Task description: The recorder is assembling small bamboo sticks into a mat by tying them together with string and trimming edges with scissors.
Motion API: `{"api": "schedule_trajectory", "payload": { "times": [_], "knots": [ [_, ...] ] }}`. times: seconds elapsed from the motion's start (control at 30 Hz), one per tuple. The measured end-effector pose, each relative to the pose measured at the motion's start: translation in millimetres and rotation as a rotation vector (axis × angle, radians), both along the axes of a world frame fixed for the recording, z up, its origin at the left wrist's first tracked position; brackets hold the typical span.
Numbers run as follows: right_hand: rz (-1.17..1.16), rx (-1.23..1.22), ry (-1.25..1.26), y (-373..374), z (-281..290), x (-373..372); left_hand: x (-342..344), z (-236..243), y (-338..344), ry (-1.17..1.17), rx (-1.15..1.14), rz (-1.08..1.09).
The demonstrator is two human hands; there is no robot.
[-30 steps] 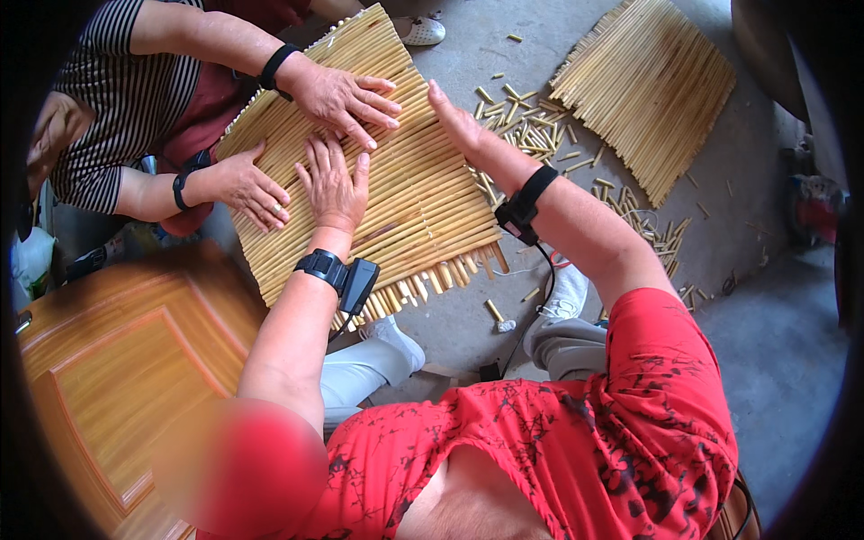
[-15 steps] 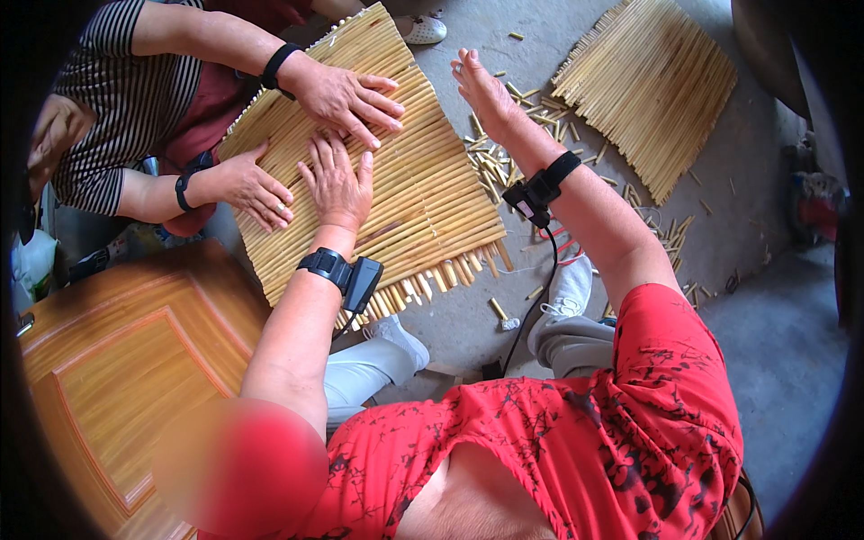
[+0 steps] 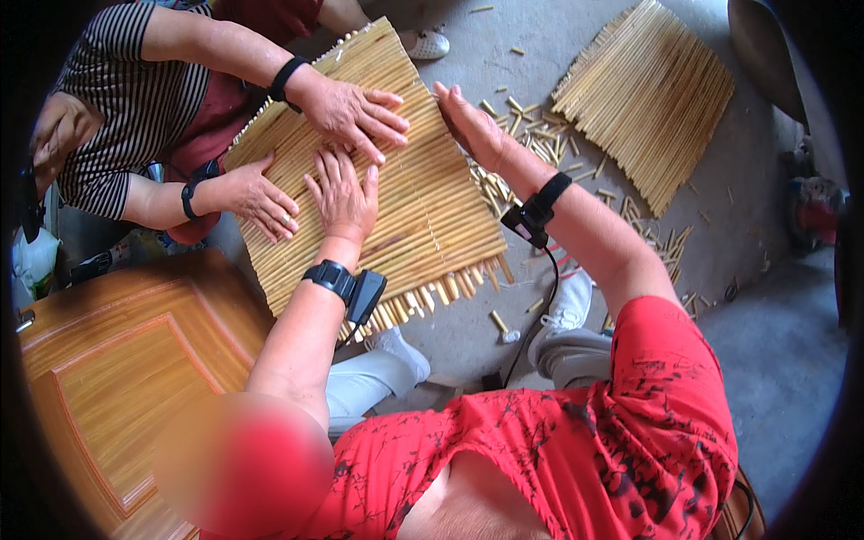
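A mat of thin yellow-brown sticks laid side by side (image 3: pixel 430 200) lies before me, its near edge uneven with protruding stick ends. My left hand (image 3: pixel 347 202) rests palm down on its middle, fingers spread. At the mat's right edge my right hand (image 3: pixel 472 126) is held on its side, fingers straight and holding nothing; I cannot tell whether it touches the edge. A co-worker's two hands press flat on the same mat: one hand (image 3: pixel 358 115) just beyond my left hand, the other hand (image 3: pixel 259 200) to its left.
A second stick mat (image 3: pixel 650 108) lies on the grey floor at the far right. Short cut stick pieces (image 3: pixel 551 144) are scattered between the two mats. A brown wooden panel (image 3: pixel 135 387) stands at the left. My shoes (image 3: pixel 569 301) are below the mat's near edge.
My right hand has come down and left, from over the floor to the mat's right edge. My left hand and the co-worker's hands stay on the mat, almost unmoved.
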State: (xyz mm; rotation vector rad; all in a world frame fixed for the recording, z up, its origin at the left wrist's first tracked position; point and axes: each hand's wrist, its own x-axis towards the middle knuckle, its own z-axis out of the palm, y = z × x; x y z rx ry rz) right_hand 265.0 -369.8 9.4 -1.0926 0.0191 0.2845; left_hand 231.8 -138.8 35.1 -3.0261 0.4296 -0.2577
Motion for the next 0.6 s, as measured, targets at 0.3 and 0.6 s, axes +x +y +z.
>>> {"api": "schedule_trajectory", "payload": {
  "times": [0.3,0.6],
  "knots": [
    [0.297,-0.424,0.165,-117.5,22.5,-67.8,12.1,-16.9,12.7,-0.080,-0.037,-0.047],
    [0.336,-0.458,0.205,-46.6,34.3,-152.6,8.2,-19.7,12.6,-0.061,-0.046,-0.033]
  ]
}}
